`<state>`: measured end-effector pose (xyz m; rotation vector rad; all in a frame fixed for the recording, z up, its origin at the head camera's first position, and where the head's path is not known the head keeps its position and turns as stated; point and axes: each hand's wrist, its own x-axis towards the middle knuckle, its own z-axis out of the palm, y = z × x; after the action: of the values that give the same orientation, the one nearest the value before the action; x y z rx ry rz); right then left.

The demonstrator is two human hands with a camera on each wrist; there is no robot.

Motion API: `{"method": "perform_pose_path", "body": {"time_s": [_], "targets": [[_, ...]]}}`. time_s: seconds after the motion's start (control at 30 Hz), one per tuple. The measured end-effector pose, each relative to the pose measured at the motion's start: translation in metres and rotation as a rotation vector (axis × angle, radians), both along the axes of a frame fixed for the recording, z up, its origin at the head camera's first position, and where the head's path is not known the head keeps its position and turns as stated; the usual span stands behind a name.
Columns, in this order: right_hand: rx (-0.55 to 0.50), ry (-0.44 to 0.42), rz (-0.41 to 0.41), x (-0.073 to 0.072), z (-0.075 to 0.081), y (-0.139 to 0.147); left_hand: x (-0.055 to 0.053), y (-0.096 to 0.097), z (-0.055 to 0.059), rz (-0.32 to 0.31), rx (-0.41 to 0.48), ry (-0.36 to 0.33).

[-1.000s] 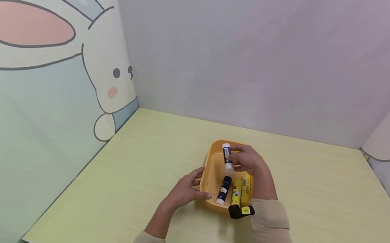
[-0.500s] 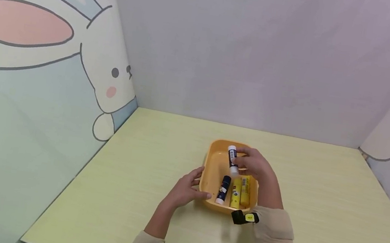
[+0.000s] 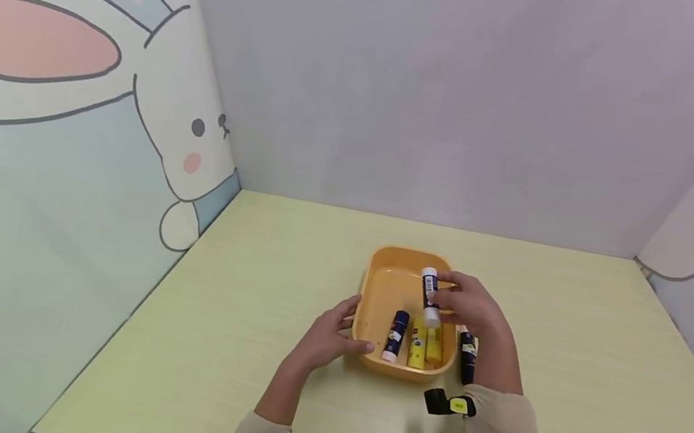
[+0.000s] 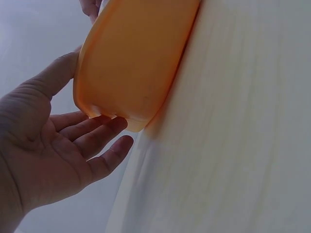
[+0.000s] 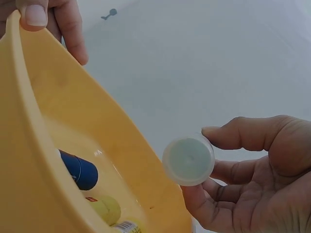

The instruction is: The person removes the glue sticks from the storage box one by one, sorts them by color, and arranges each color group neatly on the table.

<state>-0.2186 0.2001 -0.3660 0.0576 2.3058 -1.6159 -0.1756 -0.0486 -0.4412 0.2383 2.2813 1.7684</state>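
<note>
My right hand pinches a dark blue and white glue stick between thumb and fingers, over the right side of an orange plastic basket. In the right wrist view, the held stick's round whitish end faces the camera. My left hand holds the basket's near left corner, thumb over the rim and fingers against the outer wall. Inside the basket lie a dark blue glue stick and two yellow ones, a left one and a right one.
Another dark blue stick lies on the pale yellow table, just right of the basket and partly behind my right wrist. A plain wall stands behind the table, with cartoon-printed walls at the sides.
My right hand has moved right and slightly nearer with the glue stick. The dark blue stick on the table has come into view beside the right wrist. My left hand keeps its hold.
</note>
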Motion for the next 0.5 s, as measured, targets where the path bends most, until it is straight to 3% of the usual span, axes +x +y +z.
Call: {"method": "perform_pose_path", "body": {"time_s": [0.5], "targets": [[-0.02, -0.014, -0.032, 0.017, -0.002, 0.019, 0.002, -0.002, 0.002, -0.012, -0.004, 0.02]]}}
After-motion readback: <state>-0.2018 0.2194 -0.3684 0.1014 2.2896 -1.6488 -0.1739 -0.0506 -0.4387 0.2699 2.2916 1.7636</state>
